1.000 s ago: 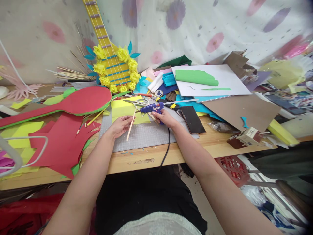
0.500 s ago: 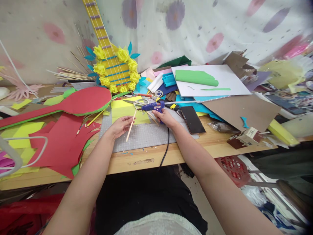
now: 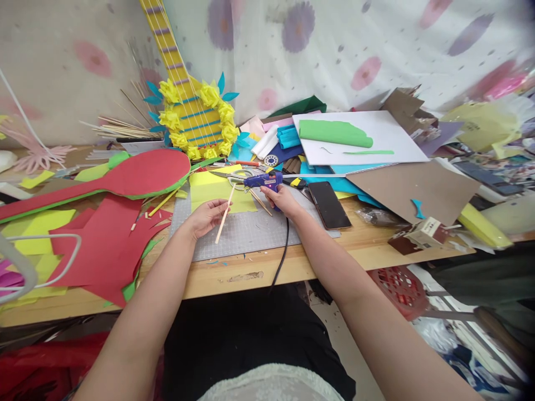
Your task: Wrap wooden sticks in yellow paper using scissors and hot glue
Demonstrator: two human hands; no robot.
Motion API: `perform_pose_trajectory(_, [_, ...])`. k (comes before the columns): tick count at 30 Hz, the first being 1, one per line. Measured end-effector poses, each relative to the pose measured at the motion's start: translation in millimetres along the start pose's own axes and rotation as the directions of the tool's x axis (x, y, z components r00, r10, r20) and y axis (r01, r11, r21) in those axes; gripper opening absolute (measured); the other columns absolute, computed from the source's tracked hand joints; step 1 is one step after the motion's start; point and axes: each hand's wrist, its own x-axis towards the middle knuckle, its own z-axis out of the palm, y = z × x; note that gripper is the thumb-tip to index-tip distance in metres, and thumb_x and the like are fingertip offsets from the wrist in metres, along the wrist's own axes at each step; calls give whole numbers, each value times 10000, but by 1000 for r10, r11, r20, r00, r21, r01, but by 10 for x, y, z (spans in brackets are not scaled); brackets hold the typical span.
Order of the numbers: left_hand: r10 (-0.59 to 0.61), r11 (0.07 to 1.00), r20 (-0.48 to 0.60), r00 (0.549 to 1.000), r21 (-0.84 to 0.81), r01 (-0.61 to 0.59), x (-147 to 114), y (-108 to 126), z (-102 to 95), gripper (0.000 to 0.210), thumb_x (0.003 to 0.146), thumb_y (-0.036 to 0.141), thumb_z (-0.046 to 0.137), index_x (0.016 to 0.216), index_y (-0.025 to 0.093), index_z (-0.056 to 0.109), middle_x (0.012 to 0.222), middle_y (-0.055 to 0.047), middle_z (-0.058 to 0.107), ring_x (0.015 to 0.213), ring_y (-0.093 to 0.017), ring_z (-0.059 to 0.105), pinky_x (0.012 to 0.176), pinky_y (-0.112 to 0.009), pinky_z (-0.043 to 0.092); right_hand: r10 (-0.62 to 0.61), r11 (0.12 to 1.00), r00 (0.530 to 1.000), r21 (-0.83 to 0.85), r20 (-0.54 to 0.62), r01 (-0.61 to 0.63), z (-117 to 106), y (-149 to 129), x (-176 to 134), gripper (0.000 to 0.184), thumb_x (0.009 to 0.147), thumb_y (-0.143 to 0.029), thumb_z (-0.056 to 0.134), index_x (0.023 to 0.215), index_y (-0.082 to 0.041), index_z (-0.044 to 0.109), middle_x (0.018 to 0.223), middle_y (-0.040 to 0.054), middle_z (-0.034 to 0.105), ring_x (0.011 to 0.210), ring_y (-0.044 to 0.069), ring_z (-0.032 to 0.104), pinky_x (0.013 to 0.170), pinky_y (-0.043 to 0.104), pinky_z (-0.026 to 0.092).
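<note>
Between the fingertips of my left hand (image 3: 208, 217) is a thin pale wooden stick (image 3: 223, 224), held at a slant with its lower end toward me. My right hand (image 3: 282, 199) is wrapped around the handle of a blue hot glue gun (image 3: 263, 180), a long glue stick (image 3: 321, 175) jutting from its back. The gun's nozzle points left, close to the upper end of the wooden stick; whether they touch I cannot tell. Beneath both hands are a yellow paper sheet (image 3: 200, 192) and a grey cutting mat (image 3: 246, 236). Scissors (image 3: 236, 177) lie just behind the nozzle.
A yellow paper guitar (image 3: 198, 120) with paper flowers leans on the wall. To the left lie a red guitar-shaped cutout (image 3: 146, 170) and red sheets (image 3: 104, 245). A phone (image 3: 329, 205) and white board (image 3: 401, 136) lie right. The gun's black cord (image 3: 284, 256) hangs over the table edge.
The glue gun has shifted very slightly to the right, and its glue stick now lies level. Both hands keep their holds.
</note>
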Motion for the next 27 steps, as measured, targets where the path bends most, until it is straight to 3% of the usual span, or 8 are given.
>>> perform_pose_trajectory(6, [1, 1000, 23, 1000, 22, -2, -17, -7, 13, 121, 655, 153, 699, 761, 120, 651, 612, -2, 581, 481, -41, 505, 385, -116, 388, 4, 1000, 1000, -7, -23, -4, 4, 5, 11, 370, 708, -586, 542, 679, -227, 458, 502, -18, 488, 454, 122, 441, 478, 255, 358])
perform_pose_trajectory(11, [34, 999, 36, 999, -22, -33, 2, -17, 0, 175, 625, 174, 726, 777, 129, 651, 605, 4, 581, 482, -48, 517, 382, -123, 394, 37, 998, 961, -47, -274, -51, -134, 52, 82, 429, 695, -607, 527, 782, -188, 551, 573, 15, 555, 481, 125, 473, 488, 252, 366])
perform_pose_trajectory(14, [97, 989, -41, 994, -110, -101, 23, -1, 6, 181, 622, 175, 729, 779, 137, 648, 598, 18, 580, 482, -45, 518, 397, -128, 409, 9, 987, 929, -146, -370, -68, -258, 134, 142, 488, 685, -612, 531, 829, -150, 598, 702, 78, 628, 613, 175, 565, 583, 279, 410])
perform_pose_trajectory(19, [198, 948, -229, 953, -201, -246, 55, 10, 42, 160, 625, 158, 723, 730, 149, 603, 620, 36, 601, 527, -51, 555, 481, -154, 473, -42, 916, 916, -381, -399, -124, -304, 227, 236, 535, 706, -608, 522, 956, -147, 629, 909, 142, 659, 851, 259, 604, 735, 344, 424])
perform_pose_trajectory(24, [234, 916, -260, 937, -264, -302, 83, -4, 22, 178, 635, 162, 718, 716, 165, 559, 627, 51, 609, 573, -49, 577, 567, -164, 502, -71, 868, 929, -481, -363, -122, -235, 183, 249, 545, 736, -600, 496, 992, -133, 610, 929, 160, 648, 885, 271, 595, 759, 359, 422])
perform_pose_trajectory(27, [247, 898, -271, 930, -296, -324, 86, 2, -3, 178, 648, 163, 710, 715, 176, 546, 648, 54, 620, 607, -51, 592, 630, -176, 513, -134, 822, 922, -560, -363, -101, -310, 107, 158, 550, 706, -585, 550, 994, -118, 578, 994, 172, 614, 956, 279, 552, 793, 367, 407])
